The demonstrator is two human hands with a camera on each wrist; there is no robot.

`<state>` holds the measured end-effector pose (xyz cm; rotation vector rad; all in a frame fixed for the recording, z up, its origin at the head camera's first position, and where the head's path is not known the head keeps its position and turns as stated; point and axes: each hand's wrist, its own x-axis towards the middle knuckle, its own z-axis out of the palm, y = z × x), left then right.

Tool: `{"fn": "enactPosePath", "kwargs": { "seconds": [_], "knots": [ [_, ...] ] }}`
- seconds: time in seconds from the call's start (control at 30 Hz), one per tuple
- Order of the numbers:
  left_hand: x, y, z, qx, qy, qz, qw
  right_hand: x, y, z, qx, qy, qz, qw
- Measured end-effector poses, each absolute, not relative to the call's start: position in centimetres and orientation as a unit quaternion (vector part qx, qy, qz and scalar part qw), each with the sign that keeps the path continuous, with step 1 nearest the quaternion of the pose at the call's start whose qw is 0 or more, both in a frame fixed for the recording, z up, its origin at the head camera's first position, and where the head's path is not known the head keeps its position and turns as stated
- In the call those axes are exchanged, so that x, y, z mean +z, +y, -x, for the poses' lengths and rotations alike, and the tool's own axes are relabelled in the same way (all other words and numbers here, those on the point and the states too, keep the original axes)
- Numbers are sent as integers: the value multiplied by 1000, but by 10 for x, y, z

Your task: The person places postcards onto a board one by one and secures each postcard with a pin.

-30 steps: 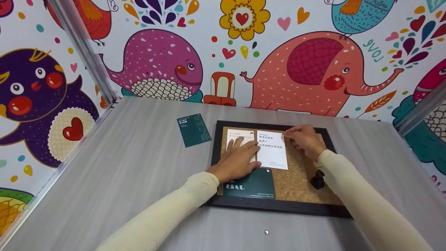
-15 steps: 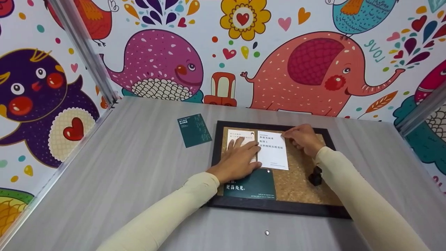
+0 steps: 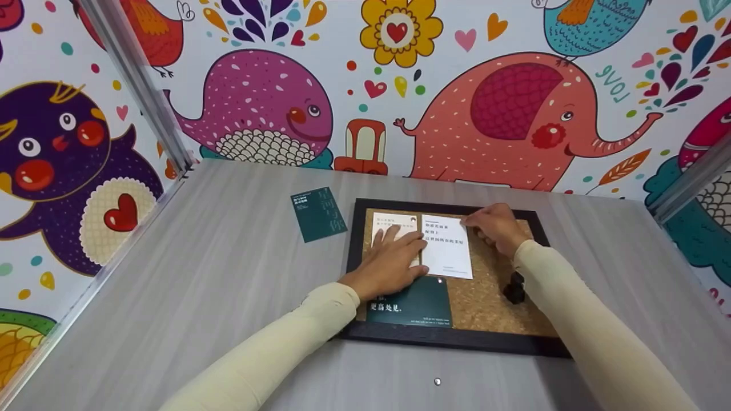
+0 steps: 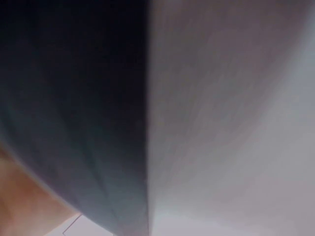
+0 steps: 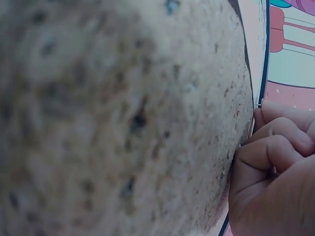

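My left hand (image 3: 385,265) lies with spread fingers on a cream card (image 3: 394,220) on the framed corkboard (image 3: 480,311). Its fingertips reach the left edge of a white printed card (image 3: 448,260). At that white card's upper right corner, my right hand (image 3: 498,228) pinches a small thumbtack (image 5: 259,105) between thumb and forefinger, its other fingers curled against the cork. The tack is mostly hidden by the fingertips. Below the left hand, a dark green card (image 3: 411,311) is fixed with a silver tack (image 3: 440,280). The left wrist view shows mostly blurred dark frame and tabletop.
Another green card (image 3: 318,214) lies on the grey table (image 3: 240,245), left of the board. A loose silver tack (image 3: 437,381) sits near the front. Some black object (image 3: 515,290) shows beside the right wrist. Patterned walls (image 3: 365,91) close the back and sides.
My right wrist and forearm have shifted slightly left, while the fingertips stay at the white card's corner. The left hand and the cards keep their places.
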<state>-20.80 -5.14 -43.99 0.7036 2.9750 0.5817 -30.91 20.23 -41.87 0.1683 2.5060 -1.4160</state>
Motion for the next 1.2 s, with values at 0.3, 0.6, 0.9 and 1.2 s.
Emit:
{"fn": "enactPosePath", "kwargs": {
  "seconds": [0.3, 0.6, 0.9, 1.2],
  "knots": [
    [-444, -52, 208, 193, 955, -226, 15, -426, 191, 308, -382, 923, 29, 27],
    [-450, -52, 206, 170, 958, -229, 24, -438, 190, 303, -207, 966, 141, -56],
    [-441, -53, 206, 172, 955, -241, 11, -435, 200, 304, -134, 970, 190, -73],
    [-420, -87, 220, 268, 940, -200, -70, -427, 201, 305, -150, 973, 168, -57]
  ]
}}
